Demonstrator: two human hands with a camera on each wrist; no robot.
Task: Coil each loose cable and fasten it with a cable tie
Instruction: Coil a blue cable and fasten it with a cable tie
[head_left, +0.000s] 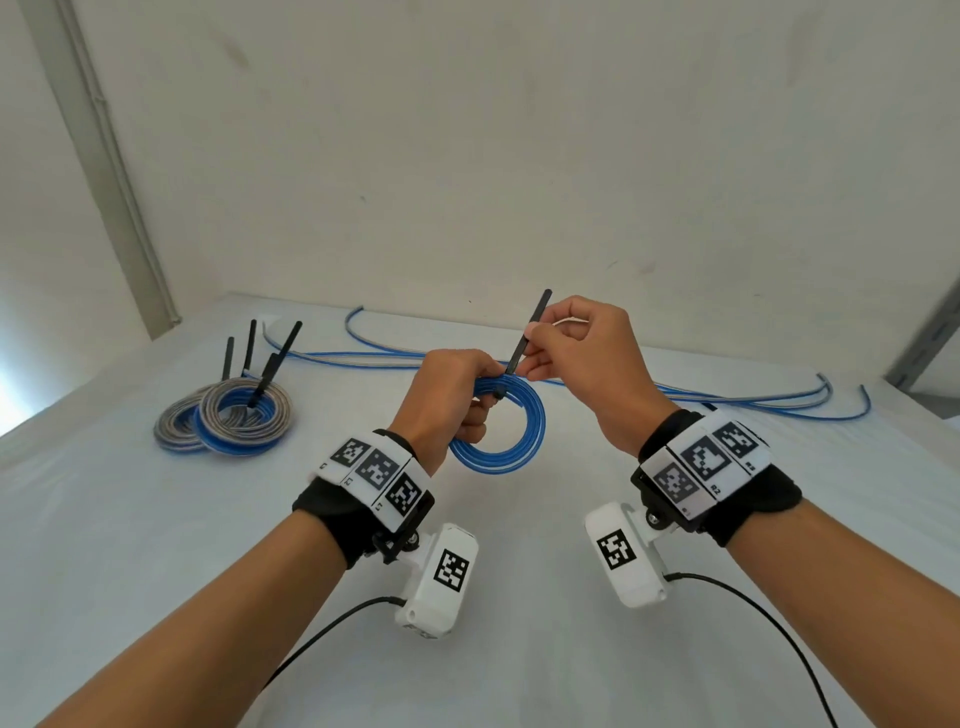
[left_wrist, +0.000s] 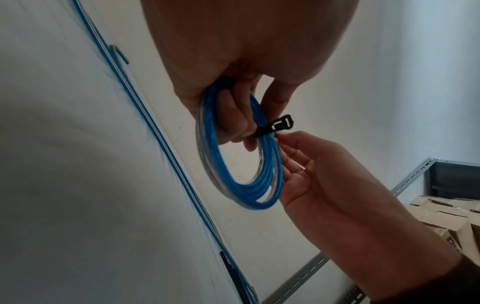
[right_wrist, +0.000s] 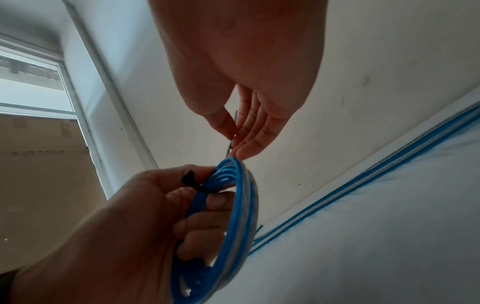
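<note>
Head view: left hand (head_left: 457, 400) grips the coil (head_left: 511, 431); right hand (head_left: 582, 358) pinches the tie (head_left: 527, 335) tail, pointing up-away from its head at the left fingers.

The coiled cable (head_left: 511, 431) has glossy blue translucent plastic sheathing; the cable tie (head_left: 527, 335) is matt black plastic; the table (head_left: 156, 519) wears smooth white cloth.
</note>
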